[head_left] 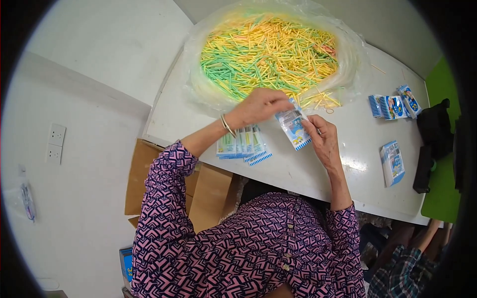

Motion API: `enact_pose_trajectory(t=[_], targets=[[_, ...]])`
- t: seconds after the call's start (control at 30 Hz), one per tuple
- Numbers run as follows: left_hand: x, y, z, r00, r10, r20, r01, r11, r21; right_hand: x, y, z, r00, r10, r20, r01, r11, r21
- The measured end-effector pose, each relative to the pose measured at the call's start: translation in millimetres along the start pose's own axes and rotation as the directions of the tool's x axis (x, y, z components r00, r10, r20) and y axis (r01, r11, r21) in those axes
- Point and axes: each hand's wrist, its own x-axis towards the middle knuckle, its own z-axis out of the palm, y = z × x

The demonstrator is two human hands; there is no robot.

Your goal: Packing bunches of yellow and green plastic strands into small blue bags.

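A small blue-and-white plastic packet is tilted above the table, gripped along its right side by my right hand, thumb in front. At the packet's top edge is my left hand, its fingers drawn together; what they pinch, if anything, is hidden. Just beyond both hands, a large clear plastic bag lies open, full of thin yellow, green and a few pink sticks. Below my left wrist, several similar packets overlap on the table, with coloured sticks showing through them.
On the white table, a stack of packets lies to the right, with banded packet bundles behind it. Black objects stand beside a green panel. An open cardboard box is below the table's left edge. Another person's arm shows lower right.
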Motion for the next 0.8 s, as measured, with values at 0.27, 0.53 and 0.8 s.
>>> enact_pose_trajectory(t=[0.27, 0.53, 0.8], targets=[[9, -100, -140, 0.975, 0.193, -0.114, 0.067, 0.238, 0.969, 2, 19, -5, 0.994, 0.022, -0.103, -0.02, 1.0, 0.019], [12, -144, -158, 0.996, 0.074, -0.057, 0.048, 0.125, 0.991, 3, 26, -3, 0.994, 0.031, -0.107, -0.03, 0.999, 0.016], [26, -148, -148, 0.984, 0.145, -0.106, 0.095, 0.084, 0.992, 4, 27, -3, 0.993, 0.052, -0.109, -0.049, 0.998, 0.03]])
